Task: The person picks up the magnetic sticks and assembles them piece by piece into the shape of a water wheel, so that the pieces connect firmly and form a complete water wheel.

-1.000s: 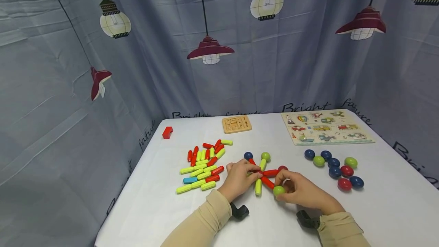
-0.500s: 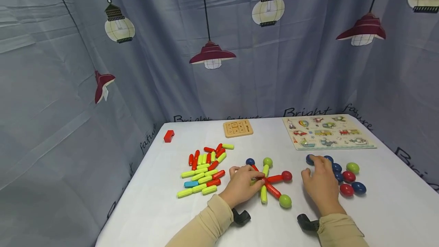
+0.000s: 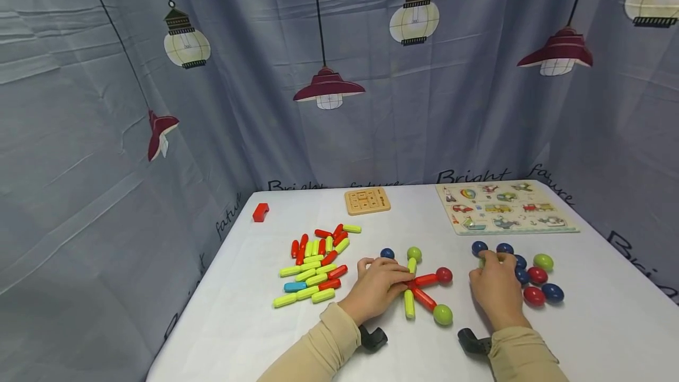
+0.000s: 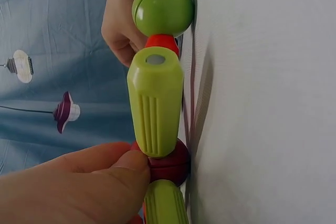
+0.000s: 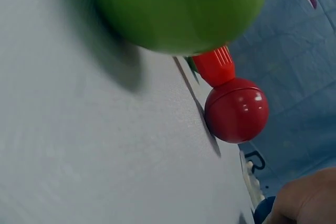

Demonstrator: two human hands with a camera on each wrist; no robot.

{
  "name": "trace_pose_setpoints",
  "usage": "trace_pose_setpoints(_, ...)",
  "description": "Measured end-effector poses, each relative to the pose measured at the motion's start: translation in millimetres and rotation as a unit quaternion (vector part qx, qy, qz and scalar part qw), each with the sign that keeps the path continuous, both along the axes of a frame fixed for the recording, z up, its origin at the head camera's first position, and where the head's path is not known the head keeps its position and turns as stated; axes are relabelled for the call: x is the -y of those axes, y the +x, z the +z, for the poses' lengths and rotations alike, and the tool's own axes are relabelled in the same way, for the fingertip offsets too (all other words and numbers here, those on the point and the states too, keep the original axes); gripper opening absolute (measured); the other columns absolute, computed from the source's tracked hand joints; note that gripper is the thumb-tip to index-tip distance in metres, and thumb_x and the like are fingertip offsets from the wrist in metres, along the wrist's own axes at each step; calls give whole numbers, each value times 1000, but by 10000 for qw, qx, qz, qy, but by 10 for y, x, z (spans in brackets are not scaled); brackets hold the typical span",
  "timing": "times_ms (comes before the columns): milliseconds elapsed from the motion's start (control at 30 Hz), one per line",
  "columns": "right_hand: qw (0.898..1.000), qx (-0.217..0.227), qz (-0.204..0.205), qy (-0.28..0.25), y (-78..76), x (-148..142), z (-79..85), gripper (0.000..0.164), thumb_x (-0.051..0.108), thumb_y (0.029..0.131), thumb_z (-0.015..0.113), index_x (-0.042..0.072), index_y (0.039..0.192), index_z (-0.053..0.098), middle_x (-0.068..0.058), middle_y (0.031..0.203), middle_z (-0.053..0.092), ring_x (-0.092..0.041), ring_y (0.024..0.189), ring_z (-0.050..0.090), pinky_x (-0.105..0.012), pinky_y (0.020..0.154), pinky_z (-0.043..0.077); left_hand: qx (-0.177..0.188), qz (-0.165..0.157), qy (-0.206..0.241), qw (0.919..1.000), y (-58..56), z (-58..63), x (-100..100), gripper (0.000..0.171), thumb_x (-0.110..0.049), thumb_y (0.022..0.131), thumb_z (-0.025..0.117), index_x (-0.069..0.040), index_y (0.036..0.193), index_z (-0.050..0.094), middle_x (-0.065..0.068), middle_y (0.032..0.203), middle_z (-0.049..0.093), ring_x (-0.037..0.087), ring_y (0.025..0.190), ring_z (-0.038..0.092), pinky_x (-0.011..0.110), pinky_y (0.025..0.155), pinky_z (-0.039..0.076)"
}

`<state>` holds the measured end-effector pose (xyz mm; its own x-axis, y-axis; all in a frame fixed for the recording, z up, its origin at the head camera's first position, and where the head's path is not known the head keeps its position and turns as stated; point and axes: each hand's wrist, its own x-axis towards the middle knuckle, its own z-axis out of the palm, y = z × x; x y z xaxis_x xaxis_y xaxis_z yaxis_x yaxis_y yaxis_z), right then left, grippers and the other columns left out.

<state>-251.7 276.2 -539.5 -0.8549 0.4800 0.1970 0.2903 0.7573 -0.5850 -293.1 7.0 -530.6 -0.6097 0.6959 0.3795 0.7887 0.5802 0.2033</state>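
In the head view, my left hand (image 3: 373, 287) reaches over a star of coloured sticks. Its thumb and finger pinch the dark red ball (image 4: 172, 167) at the star's hub, as the left wrist view shows. Lime stick (image 3: 409, 304) and red stick (image 3: 424, 297) radiate outward. Several arms end in balls: a green ball (image 3: 442, 315), a red ball (image 3: 444, 275), another green ball (image 3: 414, 254) and a blue ball (image 3: 387, 253). My right hand (image 3: 495, 287) is among the loose balls, fingers curled round a green ball (image 3: 481, 263) mostly hidden by them.
Loose blue, red and green balls lie right, including a red ball (image 3: 534, 296) and a blue ball (image 3: 553, 293). Lime, red and blue sticks (image 3: 307, 292) spread left. Behind are a red block (image 3: 260, 212), a wooden board (image 3: 368, 201) and a picture puzzle (image 3: 506, 208).
My right hand has let go of the green ball on the star's near right arm and moved right to the loose balls, closing on another. My left hand stays at the hub.
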Motion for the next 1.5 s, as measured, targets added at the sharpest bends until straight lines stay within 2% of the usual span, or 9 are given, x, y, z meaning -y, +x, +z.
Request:
trace_pose_setpoints(367, 9967, 69, 787, -174, 24, 43, -25, 45, 5, 89, 67, -5, 132, 59, -35, 129, 48, -52, 114, 53, -66, 98, 47, -188, -160, -17, 9997, -23, -29, 12, 30, -30, 99, 69, -33, 128, 73, -19, 124, 69, 3, 123, 56, 42, 105, 33)
trace_pose_setpoints(500, 9912, 167, 1229, -471, 43, 11, 22, 48, 8, 90, 69, -3, 135, 59, -33, 129, 55, -47, 111, 57, -61, 94, 51, -104, -212, -5, 9997, -22, -13, -1, 29, -29, 99, 69, -34, 128, 73, -18, 122, 68, 4, 122, 55, 41, 104, 33)
trace_pose_setpoints(600, 9865, 132, 1402, -835, 85, 13, 55, 46, 14, 92, 69, 1, 135, 60, -29, 131, 58, -38, 99, 60, -47, 79, 57, -50, -184, -2, 9998, -7, -21, -15, 29, -29, 99, 69, -36, 126, 74, -19, 119, 67, 5, 121, 54, 41, 103, 32)
trace_pose_setpoints(733, 9821, -251, 1555, -1034, 145, 40, 96, 43, 24, 94, 71, 6, 132, 63, -21, 127, 63, -25, 88, 60, -29, 59, 52, -28, -96, -52, 9999, 0, -26, -44, 28, -32, 98, 70, -36, 126, 74, -19, 116, 67, 5, 118, 54, 39, 101, 32)
trace_pose_setpoints(933, 9749, -1093, 1814, -680, 209, 119, 168, 34, 16, 91, 77, 8, 123, 66, -12, 119, 65, -24, 97, 66, -20, 68, 52, 61, 79, -54, 9999, -11, 3, -81, 30, -34, 97, 73, -33, 126, 75, -16, 109, 63, 2, 106, 55, 38, 99, 31)
trace_pose_setpoints(1067, 9705, -1330, 1962, -447, 415, 237, 251, 36, 8, 84, 82, 9, 116, 67, -8, 113, 67, -20, 91, 67, -19, 66, 53, 209, 145, 20, 9997, -14, 22, -107, 31, -34, 96, 73, -32, 127, 75, -15, 107, 63, 2, 103, 54, 34, 96, 32)
trace_pose_setpoints(1267, 9734, -477, 2193, -459, 834, 424, 231, 34, 12, 79, 87, 15, 107, 69, 0, 101, 66, -6, 72, 56, -21, 59, 49, 391, 59, 118, 9991, 28, 59, -149, 32, -32, 95, 76, -25, 127, 75, -13, 104, 65, 2, 97, 55, 23, 86, 34)
trace_pose_setpoints(1367, 9730, 26, 2233, -582, 903, 471, 163, 32, 14, 78, 88, 17, 104, 68, 1, 98, 64, -6, 70, 52, -20, 58, 47, 514, 126, 231, 9983, 46, 82, -158, 32, -31, 93, 78, -24, 125, 76, -12, 100, 66, 3, 93, 55, 23, 84, 34)
trace_pose_setpoints(1500, 9714, -21, 2280, -660, 918, 479, 94, 33, 13, 77, 90, 18, 102, 68, 3, 95, 62, -6, 71, 52, -20, 61, 47, 694, 181, 396, 9966, 47, 71, -176, 32, -31, 92, 79, -24, 123, 77, -11, 98, 66, 2, 92, 57, 26, 85, 34)
